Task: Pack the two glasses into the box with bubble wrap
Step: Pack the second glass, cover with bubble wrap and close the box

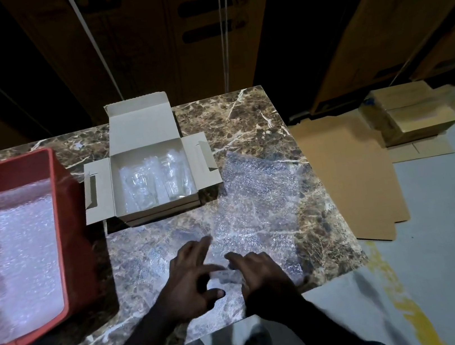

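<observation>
On the marble worktop [241, 117], the red crate [71, 225] at left holds bubble wrap, and the open cardboard box [100, 197] at centre already holds both wrapped glasses [156, 180]. Your left hand [190, 284] and right hand [262, 276], fingers loosely spread, rest on the loose bubble wrap sheet [253, 198] at lower centre; I judge you're gathering it as top padding, so lift it next.

You have two glasses in view, a left glass [136, 186] and a right glass [174, 177], both lying in one open cardboard box [99, 191]. One loose sheet of bubble wrap [253, 198] lies on the table [241, 117]. One red bin [71, 225] sits at the left. Two hands: left hand [189, 281], right hand [262, 276].
</observation>
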Demonstrator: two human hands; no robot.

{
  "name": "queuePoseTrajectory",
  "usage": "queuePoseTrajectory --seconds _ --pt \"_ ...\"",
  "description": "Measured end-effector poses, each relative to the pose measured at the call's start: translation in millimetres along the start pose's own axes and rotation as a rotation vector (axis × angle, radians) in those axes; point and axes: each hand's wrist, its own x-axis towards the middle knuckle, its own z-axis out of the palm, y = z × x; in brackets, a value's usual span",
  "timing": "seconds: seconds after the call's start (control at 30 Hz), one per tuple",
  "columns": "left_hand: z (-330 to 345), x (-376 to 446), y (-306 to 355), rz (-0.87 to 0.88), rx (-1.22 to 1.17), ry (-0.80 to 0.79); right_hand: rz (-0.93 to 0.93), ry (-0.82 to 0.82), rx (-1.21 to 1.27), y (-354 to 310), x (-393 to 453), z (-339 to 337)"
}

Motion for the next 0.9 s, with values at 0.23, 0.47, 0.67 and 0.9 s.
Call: queuePoseTrajectory --seconds 0.23,0.47,0.67,0.9 --pt "-11.9 -5.7 11.5 -0.252 -0.552 0.289 0.123 -0.087 -0.043 23.1 -37.7 -6.4" --pt "-33.4 -14.5 22.2 -0.443 -1.055 0.202 0.081 -0.102 -0.063 48.3 -56.1 -4.1" --pt "-33.0 -15.0 23.0 -0.355 -0.764 0.271 0.274 0.225 0.232 43.0 -53.4 3.5" --pt "-28.7 -11.9 10.0 -0.372 -0.610 0.296 0.775 -0.031 0.928 44.0 -33.6 -11.6"
